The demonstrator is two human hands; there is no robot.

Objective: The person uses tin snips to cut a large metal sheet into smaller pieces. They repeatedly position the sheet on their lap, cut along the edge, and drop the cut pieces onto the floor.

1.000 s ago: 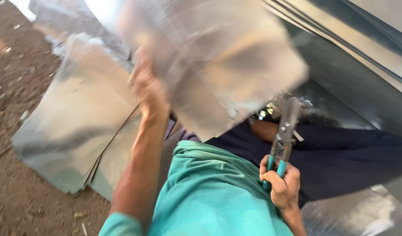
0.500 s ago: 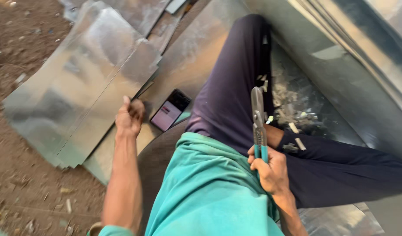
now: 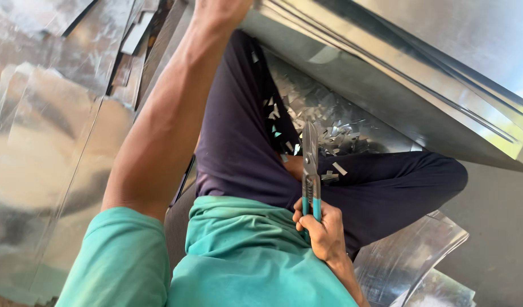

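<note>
Down on the ground among metal sheets (image 3: 51, 170), seated with legs folded in dark trousers (image 3: 239, 148) and a teal shirt (image 3: 244, 256). Right hand (image 3: 324, 227) wrapped tight around the teal handles of tin snips (image 3: 310, 170), blades closed and pointing up and away over the lap, resting just above the right thigh. Left arm stretched far forward, left hand (image 3: 219, 8) cut off by the top edge of the picture, near the end of a long folded metal section (image 3: 398, 96); whether gripping it or only touching, cannot tell. Small bright offcuts (image 3: 324, 125) scattered across the trousers and heaped in the trough beside the knee. More curved sheet (image 3: 409, 256) lying by the right hip.

Likely trouble, as a judgement: raw sheet edges close to a bare forearm and bare fingers, so a slip while leaning could slice skin; snips tip held near the leg, apt to jab if the body shifts; sharp scraps on the cloth liable to prick when moving.
</note>
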